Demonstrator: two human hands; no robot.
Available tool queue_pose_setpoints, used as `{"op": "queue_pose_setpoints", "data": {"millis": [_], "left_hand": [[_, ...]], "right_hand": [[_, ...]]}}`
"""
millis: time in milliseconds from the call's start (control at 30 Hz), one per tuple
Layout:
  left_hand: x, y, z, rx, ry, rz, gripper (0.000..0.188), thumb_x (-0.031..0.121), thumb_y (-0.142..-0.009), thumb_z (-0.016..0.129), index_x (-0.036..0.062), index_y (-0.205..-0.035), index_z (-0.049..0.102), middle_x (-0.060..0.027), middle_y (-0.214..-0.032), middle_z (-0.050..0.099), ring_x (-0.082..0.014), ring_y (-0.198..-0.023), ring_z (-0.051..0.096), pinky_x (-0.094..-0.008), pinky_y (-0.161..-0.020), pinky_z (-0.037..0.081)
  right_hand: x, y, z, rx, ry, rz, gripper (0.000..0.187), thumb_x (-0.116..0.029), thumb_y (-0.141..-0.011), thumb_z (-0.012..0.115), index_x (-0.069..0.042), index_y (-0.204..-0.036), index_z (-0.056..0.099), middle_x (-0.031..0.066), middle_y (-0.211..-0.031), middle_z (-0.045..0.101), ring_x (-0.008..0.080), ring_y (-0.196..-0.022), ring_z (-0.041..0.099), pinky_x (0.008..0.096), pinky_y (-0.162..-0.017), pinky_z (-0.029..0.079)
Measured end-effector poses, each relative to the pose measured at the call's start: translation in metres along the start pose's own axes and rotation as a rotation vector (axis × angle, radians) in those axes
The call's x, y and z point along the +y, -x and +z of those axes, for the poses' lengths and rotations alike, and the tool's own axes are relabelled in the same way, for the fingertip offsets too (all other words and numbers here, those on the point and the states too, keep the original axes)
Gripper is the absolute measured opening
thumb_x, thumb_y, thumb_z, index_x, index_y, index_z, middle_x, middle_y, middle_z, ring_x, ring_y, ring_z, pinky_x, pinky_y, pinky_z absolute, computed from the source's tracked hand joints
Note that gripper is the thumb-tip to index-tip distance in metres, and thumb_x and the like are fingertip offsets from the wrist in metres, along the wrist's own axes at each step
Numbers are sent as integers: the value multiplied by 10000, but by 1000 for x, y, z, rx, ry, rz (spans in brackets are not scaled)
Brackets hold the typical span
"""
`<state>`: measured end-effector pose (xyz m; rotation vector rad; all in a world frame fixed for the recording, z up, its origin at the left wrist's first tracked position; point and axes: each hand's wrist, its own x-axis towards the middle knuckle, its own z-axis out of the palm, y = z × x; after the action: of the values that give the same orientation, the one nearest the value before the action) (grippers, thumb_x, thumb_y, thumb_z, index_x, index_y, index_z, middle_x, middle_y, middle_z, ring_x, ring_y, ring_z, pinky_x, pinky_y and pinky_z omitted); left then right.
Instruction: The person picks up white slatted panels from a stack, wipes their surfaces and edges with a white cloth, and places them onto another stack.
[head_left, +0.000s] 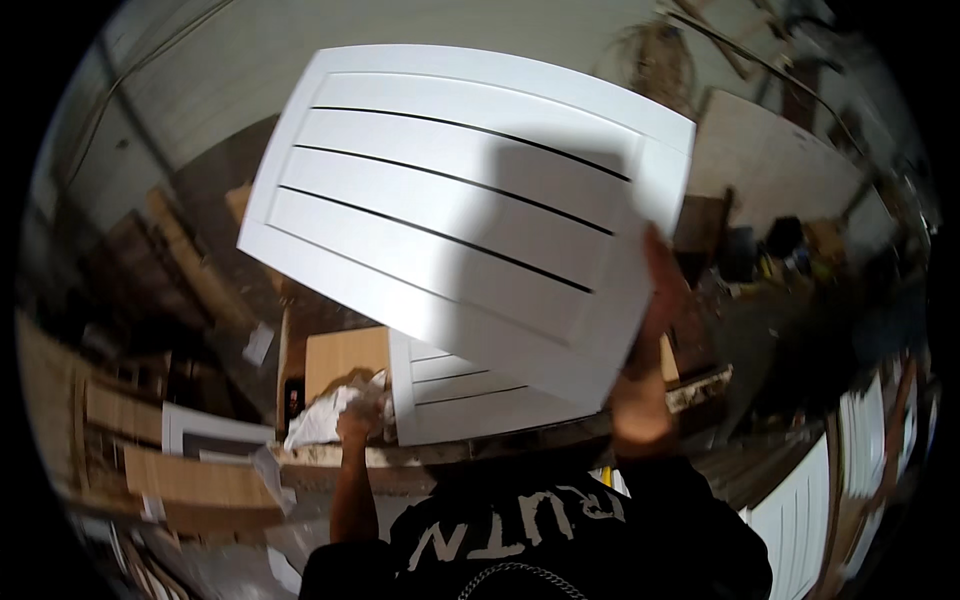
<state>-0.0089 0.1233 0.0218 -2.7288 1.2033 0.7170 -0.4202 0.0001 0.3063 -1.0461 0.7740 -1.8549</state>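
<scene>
a large white slatted panel (470, 200), like a louvred cabinet door, fills the upper middle of the view, tilted with its right side lower and held up in the air. the right hand (662, 290) grips its right edge, fingers wrapped behind the panel so only the thumb side shows. below it, a second white slatted panel (470, 395) lies flat on a cluttered workbench (400, 455), partly hidden by the raised one. more white panels (810, 510) lean at the lower right. a brown cardboard piece (345, 360) stands on the bench just left of the flat panel. the left hand (358, 420) is closed around a crumpled white rag (325, 415) low on the bench, well apart from the raised panel.
</scene>
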Motion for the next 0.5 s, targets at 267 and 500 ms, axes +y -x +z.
{"op": "queue_pose_setpoints", "data": {"millis": [267,500], "left_hand": [[-71,6,-11,200,388,492,329,312,-909,565,-2,-833,631,-150,-781,641,-181,-749,615,-356,-637,489],[-62,131,-123,94,2260,1090,515,314,-895,548,4,-1297,459,-172,-1340,474,-318,-1234,448,-449,-1069,318]], "right_hand": [[-32,14,25,-53,58,-359,302,-219,-985,444,35,-1049,594,74,-894,633,118,-809,590,259,-703,470],[-17,15,64,-199,-235,-359,269,-164,-993,406,32,-1042,584,99,-925,626,149,-833,609,300,-692,502]]}}
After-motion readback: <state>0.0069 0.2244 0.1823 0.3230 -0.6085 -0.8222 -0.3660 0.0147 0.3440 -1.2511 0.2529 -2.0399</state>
